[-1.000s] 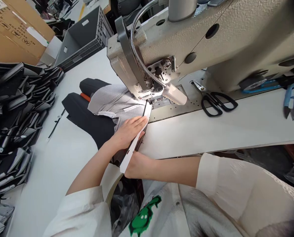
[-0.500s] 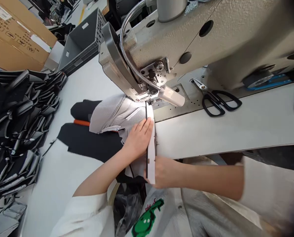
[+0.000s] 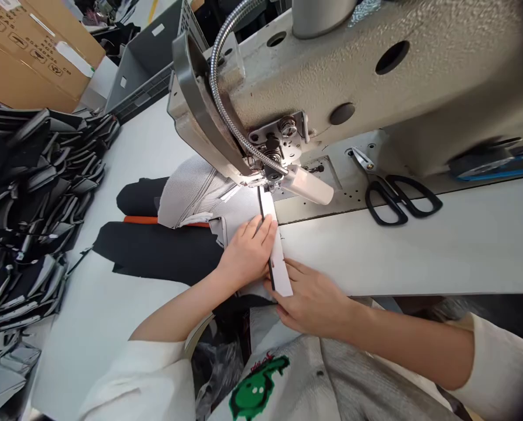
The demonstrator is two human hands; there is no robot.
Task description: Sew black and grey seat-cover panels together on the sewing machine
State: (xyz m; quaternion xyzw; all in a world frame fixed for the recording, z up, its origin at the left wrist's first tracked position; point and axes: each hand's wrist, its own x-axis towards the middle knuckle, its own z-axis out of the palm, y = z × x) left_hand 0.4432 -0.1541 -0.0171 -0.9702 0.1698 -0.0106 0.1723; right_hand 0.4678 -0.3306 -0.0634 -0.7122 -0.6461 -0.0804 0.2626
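Observation:
A long white strip with a dark edge (image 3: 280, 269) runs from under the sewing machine's needle area (image 3: 268, 178) towards my body. My left hand (image 3: 248, 251) lies flat over light grey mesh fabric (image 3: 186, 193), its fingertips resting on the strip's left side. At the strip's near end, my right hand (image 3: 309, 298) grips the edge between thumb and fingers, the thumb partly hidden. Dark fabric pieces (image 3: 156, 251) with an orange band (image 3: 141, 220) spread out left of and beneath the mesh. The machine's lamp (image 3: 309, 185) lights the stitching spot.
Black-handled scissors (image 3: 393, 196) lie on the machine bed to the right. Piled dark and grey fabric pieces (image 3: 28, 210) fill the left side. Behind them stand a cardboard box (image 3: 37, 52) and a grey plastic crate (image 3: 143, 64). The machine arm (image 3: 353, 76) spans overhead.
The strip's near end has moved up towards the needle and now slants to the right. My right hand has moved up and right with it. My left hand stays on the strip and fabric.

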